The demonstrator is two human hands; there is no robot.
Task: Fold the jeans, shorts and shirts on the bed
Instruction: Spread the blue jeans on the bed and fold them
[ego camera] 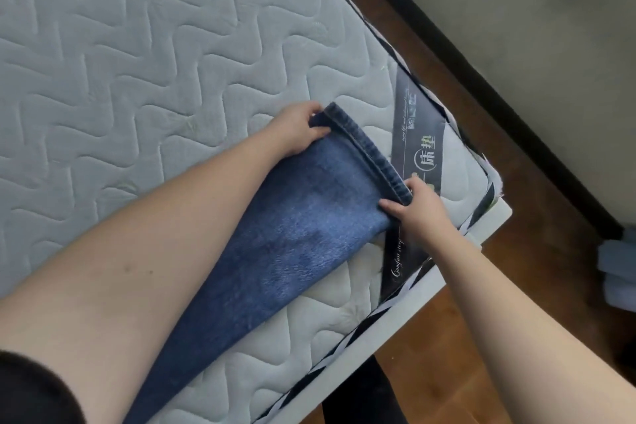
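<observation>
A pair of blue jeans (292,237) lies stretched along the near right side of the bare quilted mattress (144,55), its leg hem pointing toward the mattress corner. My left hand (296,132) pinches the far corner of the hem, thumb on top. My right hand (418,208) grips the near corner of the same hem, fingers curled over the stitched edge. The hem is held taut between both hands. The waist end runs out of view under my left arm.
A dark printed label (418,148) crosses the mattress corner beside the hem. The white bed frame edge (444,272) runs along the right, with brown wooden floor (457,337) beyond. A dark baseboard and grey wall lie at top right. A pale blue object (619,272) sits at the right edge.
</observation>
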